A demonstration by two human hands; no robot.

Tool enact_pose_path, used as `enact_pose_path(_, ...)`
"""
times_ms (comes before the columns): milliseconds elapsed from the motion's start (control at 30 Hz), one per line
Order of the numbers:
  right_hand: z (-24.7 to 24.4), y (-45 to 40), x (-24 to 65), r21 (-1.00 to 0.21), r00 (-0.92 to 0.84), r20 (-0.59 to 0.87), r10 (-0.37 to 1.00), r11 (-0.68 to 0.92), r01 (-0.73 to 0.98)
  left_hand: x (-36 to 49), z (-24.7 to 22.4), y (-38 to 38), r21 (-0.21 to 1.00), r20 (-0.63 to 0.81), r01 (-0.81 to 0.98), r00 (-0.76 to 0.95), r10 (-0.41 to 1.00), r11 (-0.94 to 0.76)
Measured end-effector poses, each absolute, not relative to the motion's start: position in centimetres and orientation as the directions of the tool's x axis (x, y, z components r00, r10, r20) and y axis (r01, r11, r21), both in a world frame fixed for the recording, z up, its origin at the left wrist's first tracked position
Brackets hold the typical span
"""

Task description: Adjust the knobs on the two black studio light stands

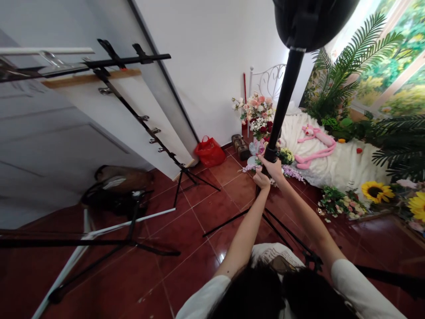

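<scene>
A black light stand [283,104] rises in front of me, its pole leaning to the upper right in view. At its top is a rounded black lamp head [312,22], cut off by the upper edge. My right hand [272,166] is closed round the pole just below a black collar [271,153]. Slightly lower and to the left, my left hand [262,178] also grips the pole. Below the hands, the stand's tripod legs [229,221] spread over the floor, partly hidden by my forearms.
On the left, a black stand with clips [133,110] carries a white board [99,106]. A red bag [210,151] sits by the wall. At right are a white-covered bed [348,164], a pink plush toy [318,144], artificial flowers [260,108] and sunflowers [376,191]. More tripod legs [133,221] cross the tiles.
</scene>
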State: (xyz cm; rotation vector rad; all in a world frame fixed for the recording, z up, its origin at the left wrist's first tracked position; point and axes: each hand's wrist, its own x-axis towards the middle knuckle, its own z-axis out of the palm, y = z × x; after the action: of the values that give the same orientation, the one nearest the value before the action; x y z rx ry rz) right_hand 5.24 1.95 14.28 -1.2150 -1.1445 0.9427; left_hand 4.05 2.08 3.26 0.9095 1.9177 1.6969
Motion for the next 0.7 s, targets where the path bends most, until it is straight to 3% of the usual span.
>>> enact_pose_path(200,16.1,1.8,5.8,-0.977,0.094,0.193,0.977,0.183,0.109,4.4,3.6,2.1,0.996,0.001,0.061,-0.728,0.686,0.063)
enact_pose_path(367,15.9,1.3,8.0,-0.897,-0.08,0.329,0.941,0.337,0.284,4.3,3.9,2.0,0.989,-0.028,0.075,-0.747,0.664,0.127)
enact_pose_path(700,7.4,-2.2,16.1,-0.615,-0.378,0.453,0.808,0.59,0.523,4.2,3.1,2.6,0.996,0.019,0.073,-0.688,0.725,0.043)
